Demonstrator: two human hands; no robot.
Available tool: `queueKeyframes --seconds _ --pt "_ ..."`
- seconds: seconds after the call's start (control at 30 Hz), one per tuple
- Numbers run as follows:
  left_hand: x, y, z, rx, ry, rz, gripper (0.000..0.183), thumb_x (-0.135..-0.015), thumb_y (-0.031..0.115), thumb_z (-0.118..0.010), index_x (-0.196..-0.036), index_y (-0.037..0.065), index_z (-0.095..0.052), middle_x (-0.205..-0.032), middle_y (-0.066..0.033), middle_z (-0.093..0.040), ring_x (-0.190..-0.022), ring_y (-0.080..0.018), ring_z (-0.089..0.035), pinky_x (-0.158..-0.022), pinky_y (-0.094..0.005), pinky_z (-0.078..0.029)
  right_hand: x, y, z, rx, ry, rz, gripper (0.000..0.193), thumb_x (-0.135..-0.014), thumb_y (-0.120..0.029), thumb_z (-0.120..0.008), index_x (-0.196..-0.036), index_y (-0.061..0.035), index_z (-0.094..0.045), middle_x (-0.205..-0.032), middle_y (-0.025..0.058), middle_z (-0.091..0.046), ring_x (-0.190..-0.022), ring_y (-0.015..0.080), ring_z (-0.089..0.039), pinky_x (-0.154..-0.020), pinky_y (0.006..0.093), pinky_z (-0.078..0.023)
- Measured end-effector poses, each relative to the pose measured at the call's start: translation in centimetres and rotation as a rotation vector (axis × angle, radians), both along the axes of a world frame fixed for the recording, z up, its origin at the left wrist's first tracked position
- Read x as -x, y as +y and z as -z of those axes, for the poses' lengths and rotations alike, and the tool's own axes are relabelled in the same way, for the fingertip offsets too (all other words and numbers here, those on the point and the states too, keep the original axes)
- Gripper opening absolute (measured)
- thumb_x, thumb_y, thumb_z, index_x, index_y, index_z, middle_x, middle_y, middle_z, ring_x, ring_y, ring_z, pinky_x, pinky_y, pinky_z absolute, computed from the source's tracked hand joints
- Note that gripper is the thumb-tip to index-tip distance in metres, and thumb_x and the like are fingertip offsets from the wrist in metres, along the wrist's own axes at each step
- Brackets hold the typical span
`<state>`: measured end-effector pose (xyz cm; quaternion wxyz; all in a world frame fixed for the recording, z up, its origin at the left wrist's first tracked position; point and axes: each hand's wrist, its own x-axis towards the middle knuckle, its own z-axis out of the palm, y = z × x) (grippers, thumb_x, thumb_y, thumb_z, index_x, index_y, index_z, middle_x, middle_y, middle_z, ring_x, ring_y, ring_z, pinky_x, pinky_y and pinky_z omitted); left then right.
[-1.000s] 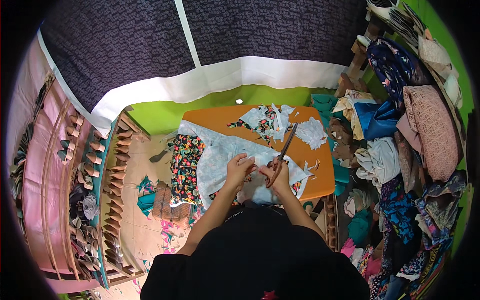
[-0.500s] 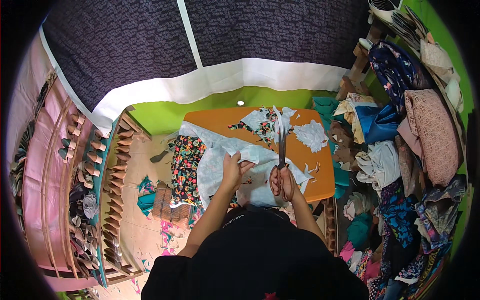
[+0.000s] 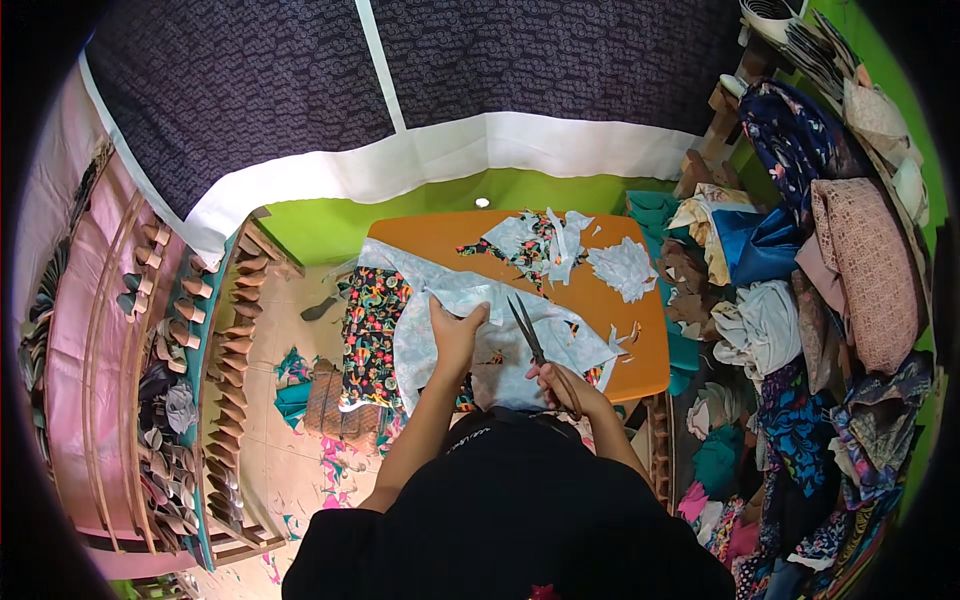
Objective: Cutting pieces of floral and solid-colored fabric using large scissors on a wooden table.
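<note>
My left hand (image 3: pixel 457 335) lies on the pale underside of a cloth (image 3: pixel 410 345), thumb and forefinger spread apart; the other fingers are mostly hidden. Between them lies a lighter patch (image 3: pixel 463 299), whose kind I cannot make out. My right hand (image 3: pixel 572 388) grips a large pair of scissors (image 3: pixel 532 338), its dark blades slightly apart and pointing up and left above the cloth. The cloth's printed face, black with bright flowers (image 3: pixel 375 325), shows where it hangs over the table's left end.
White and printed scraps (image 3: pixel 530 245) lie across the far side of the orange table (image 3: pixel 420 231). Piled fabrics (image 3: pixel 760 325) crowd the right side. Racks of wooden shoe lasts (image 3: pixel 233 385) stand at the left, with scraps (image 3: pixel 340 475) on the floor. A dark curtain (image 3: pixel 540 70) hangs beyond.
The scissors have come down and toward me, their blades swinging left over the cloth. My left hand has shifted slightly left, its thumb and forefinger now spread on the cloth.
</note>
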<state>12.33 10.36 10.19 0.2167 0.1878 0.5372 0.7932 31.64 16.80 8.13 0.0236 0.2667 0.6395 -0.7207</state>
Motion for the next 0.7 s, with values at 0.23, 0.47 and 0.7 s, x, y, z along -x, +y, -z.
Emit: queueKeyframes --seconds 0.23,0.47,0.7 --pt "-0.9 -0.4 -2.2 0.015 -0.039 0.126 0.057 -0.064 -0.008 -0.066 -0.106 -0.002 -0.028 -0.093 -0.0161 -0.054 -0.081 -0.0203 -0.057 -0.067 -0.0284 -0.049 1.2 -0.3 -0.5 0.082 0.062 0.006 0.077 -0.069 -0.073 -0.034 -0.101 -0.0036 -0.045 -0.070 -0.0034 -0.034 -0.057 0.0063 -0.038 -0.049 0.0198 -0.035" --pt "-1.6 -0.6 -3.2 0.032 -0.055 0.147 0.056 -0.065 -0.006 -0.067 -0.104 0.000 -0.026 -0.085 -0.0153 -0.057 -0.076 -0.0187 -0.058 -0.067 -0.0283 -0.049 2.5 0.0 -0.7 0.059 0.103 -0.018 0.076 -0.070 -0.073 -0.034 -0.101 -0.0043 -0.045 -0.070 -0.0033 -0.034 -0.059 0.0063 -0.038 -0.051 0.0200 -0.036" --pt "-1.9 -0.6 -3.0 -0.008 -0.018 0.057 0.054 -0.066 -0.006 -0.066 -0.102 0.003 -0.026 -0.082 -0.0153 -0.057 -0.074 -0.0176 -0.058 -0.064 -0.0263 -0.049 2.7 -0.6 -1.3 0.044 0.144 -0.028 0.072 -0.073 -0.070 -0.032 -0.101 -0.0046 -0.043 -0.072 -0.0031 -0.035 -0.058 0.0064 -0.038 -0.051 0.0202 -0.037"
